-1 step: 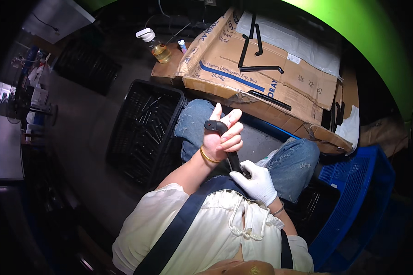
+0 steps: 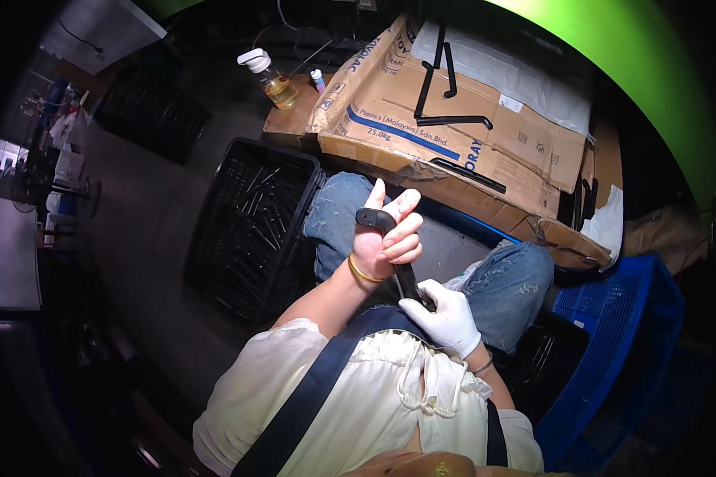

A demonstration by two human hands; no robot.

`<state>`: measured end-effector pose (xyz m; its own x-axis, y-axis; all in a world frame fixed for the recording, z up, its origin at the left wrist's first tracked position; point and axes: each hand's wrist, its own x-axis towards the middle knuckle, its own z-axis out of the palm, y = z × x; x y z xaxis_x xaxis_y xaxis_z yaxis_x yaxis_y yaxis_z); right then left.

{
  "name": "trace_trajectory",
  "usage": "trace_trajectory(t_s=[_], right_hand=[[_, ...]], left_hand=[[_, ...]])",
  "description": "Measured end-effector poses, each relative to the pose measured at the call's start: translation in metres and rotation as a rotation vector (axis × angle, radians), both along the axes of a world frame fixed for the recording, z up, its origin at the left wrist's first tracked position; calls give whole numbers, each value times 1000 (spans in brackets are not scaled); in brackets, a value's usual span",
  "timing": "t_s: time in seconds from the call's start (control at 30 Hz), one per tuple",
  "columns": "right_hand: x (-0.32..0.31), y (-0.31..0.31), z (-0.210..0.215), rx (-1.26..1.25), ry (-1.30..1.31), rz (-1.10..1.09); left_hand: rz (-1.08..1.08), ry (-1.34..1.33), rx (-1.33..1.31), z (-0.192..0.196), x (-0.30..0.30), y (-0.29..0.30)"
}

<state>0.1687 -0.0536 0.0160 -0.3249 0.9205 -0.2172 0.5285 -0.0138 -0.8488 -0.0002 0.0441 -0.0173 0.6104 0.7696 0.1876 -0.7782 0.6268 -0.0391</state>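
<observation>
Left hand (image 2: pixel 391 238): bare, clamped round your bent black bar (image 2: pixel 406 280).
Right hand (image 2: pixel 449 316): white-gloved, at the bar's near end (grip hidden, can't tell you).

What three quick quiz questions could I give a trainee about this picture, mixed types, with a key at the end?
1. Multiple choice: what does the left hand hold? A) a bottle cap; B) a black bar with a bent end; C) a roll of tape.
2. True or false: the right hand is bare.
3. Fill in the blank: in the picture, the clear bottle with the white lid is to the ____ of the cardboard box.

Key: 1. B. 2. False; it wears a white glove. 3. Left.
</observation>
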Motion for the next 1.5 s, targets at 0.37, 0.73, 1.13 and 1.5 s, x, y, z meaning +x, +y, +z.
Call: trace_trajectory(t_s=[0.37,0.73,1.13,1.5], right_hand=[[25,-19,-24,-17,10,-264],[308,-181,-248,-313,103,-1749],[263,-299,-353,-885,73,-2069],[327,-198,-275,-46,-114,-1605]], left_hand=[[64,468,-99,-33,56,-6],[726,1811,769,-124,60,134],[-498,2374,1539,-204,113,257],[-678,2136,1567,-203,111,270]])
